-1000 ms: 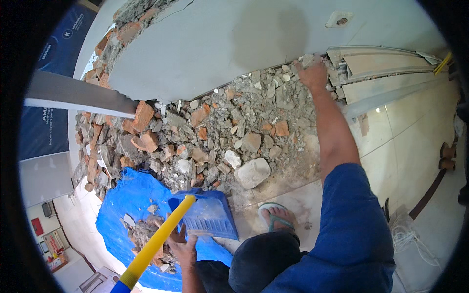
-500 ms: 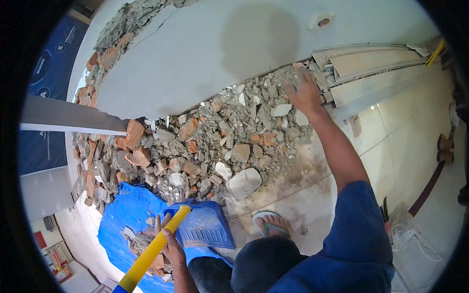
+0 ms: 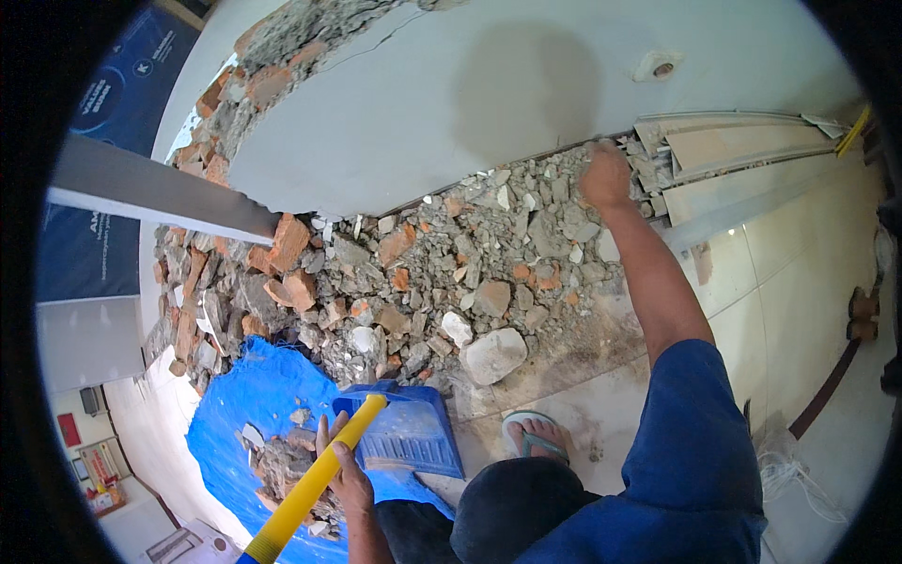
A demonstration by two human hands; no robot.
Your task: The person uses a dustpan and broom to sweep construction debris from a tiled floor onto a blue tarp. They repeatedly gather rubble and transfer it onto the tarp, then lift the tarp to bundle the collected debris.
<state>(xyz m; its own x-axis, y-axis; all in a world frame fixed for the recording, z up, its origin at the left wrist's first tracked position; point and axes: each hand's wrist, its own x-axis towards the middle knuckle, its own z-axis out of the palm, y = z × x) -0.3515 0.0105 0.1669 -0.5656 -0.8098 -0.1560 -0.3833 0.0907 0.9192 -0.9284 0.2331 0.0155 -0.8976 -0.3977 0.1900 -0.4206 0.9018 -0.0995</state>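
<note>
Rubble (image 3: 451,254) spreads across the middle of the frame; its jagged edges could cut the bare right hand (image 3: 607,179) at upper right, fingers bunched, anything pinched there hidden. At lower left, the left hand (image 3: 349,479) has fingers and thumb closed about the yellow handle (image 3: 318,468); a slack grip might let the blue dustpan (image 3: 411,430) tip. Count: two hands, one handle, one dustpan, one blue sheet (image 3: 225,414), one sandalled foot (image 3: 537,436); fragments, too many to number.

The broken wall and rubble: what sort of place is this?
Probably a room under renovation: a jagged wall with exposed brick, rubble heaped on the tiled floor, and a blue dustpan.
</note>
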